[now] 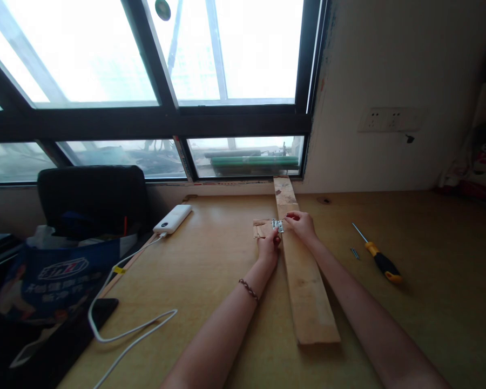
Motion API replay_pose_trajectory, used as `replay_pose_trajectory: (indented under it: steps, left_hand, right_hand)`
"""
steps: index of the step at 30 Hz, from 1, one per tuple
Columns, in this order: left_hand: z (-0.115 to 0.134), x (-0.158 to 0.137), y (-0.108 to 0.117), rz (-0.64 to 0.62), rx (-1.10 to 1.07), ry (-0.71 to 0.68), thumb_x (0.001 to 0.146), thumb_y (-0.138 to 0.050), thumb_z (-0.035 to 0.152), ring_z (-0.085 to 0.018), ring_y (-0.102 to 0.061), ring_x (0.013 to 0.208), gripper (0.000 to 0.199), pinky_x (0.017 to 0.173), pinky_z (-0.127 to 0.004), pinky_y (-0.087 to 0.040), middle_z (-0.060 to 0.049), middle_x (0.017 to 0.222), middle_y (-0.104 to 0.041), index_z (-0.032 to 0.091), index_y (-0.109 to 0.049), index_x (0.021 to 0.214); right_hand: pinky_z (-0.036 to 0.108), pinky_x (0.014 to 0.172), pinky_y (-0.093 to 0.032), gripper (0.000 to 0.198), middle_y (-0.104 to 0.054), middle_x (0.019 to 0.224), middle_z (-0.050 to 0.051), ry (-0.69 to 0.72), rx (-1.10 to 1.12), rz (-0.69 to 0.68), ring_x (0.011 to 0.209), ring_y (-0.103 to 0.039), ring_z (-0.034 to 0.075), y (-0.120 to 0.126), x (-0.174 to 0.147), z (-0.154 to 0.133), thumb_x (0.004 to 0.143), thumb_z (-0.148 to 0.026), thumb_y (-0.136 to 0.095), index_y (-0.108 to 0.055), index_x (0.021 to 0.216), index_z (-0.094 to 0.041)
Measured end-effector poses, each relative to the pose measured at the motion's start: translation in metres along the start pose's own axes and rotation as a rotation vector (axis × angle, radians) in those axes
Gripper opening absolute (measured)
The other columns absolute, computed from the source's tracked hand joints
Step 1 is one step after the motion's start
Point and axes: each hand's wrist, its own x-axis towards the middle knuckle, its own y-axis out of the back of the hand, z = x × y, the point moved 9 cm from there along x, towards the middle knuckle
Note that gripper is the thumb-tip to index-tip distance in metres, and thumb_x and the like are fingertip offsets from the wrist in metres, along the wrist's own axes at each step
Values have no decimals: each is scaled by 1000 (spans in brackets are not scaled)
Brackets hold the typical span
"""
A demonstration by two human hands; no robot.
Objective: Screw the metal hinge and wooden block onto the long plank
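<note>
A long wooden board (pixel 308 286) lies on the table, running away from me towards the window. A small metal hinge (pixel 278 226) bridges its left edge and a short wood block (pixel 261 228) beside it. My left hand (pixel 268 247) is closed at the hinge, its thumb pressing the near side of the metal. Just right of the hinge, above the board, my right hand (pixel 302 226) makes a pinch; whatever is between its fingertips is too small to make out. Further right lie a few small screws (pixel 355 253) and a yellow-and-black screwdriver (pixel 383 262).
On the table's (pixel 210 270) left side lies a white power bank (pixel 173 219) with a white cable (pixel 133 330) trailing towards me. A black chair (pixel 91 194) holding a blue bag (pixel 65 281) stands beyond the left edge. Window and wall bound the far side.
</note>
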Motion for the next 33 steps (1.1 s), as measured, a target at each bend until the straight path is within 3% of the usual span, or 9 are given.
replay_pose_trajectory:
  steps: [9, 18, 23, 33]
  left_hand:
    - [-1, 1, 1, 2, 34, -15, 49, -75, 24, -2, -45, 48, 34, 46, -15, -36, -1, 72, -61, 12, -61, 77]
    - [-3, 4, 1, -13, 80, -11, 48, -76, 27, -4, -47, 49, 36, 47, -17, -36, -2, 70, -61, 11, -62, 77]
    - [-5, 6, 1, -26, 67, -1, 48, -77, 26, -4, -47, 49, 35, 47, -17, -36, -2, 67, -61, 10, -62, 76]
    - [-6, 6, 0, -42, 49, 20, 49, -77, 24, -5, -50, 51, 35, 47, -18, -38, -3, 70, -63, 10, -63, 77]
  right_hand:
    - [22, 55, -36, 18, -65, 71, 1, 184, -218, -78, 57, -52, 12, -8, -7, -23, 73, -29, -55, -70, 78, -20]
    - [22, 61, -34, 18, -62, 80, 4, 315, -488, -112, 73, -54, 15, -17, -21, -48, 81, -21, -47, -65, 80, -21]
    - [24, 60, -32, 19, -61, 82, 5, 324, -591, -93, 75, -53, 16, -17, -25, -54, 84, -20, -44, -62, 79, -20]
    - [24, 60, -31, 19, -61, 84, 5, 314, -568, -123, 74, -53, 16, -18, -23, -53, 85, -20, -43, -62, 81, -20]
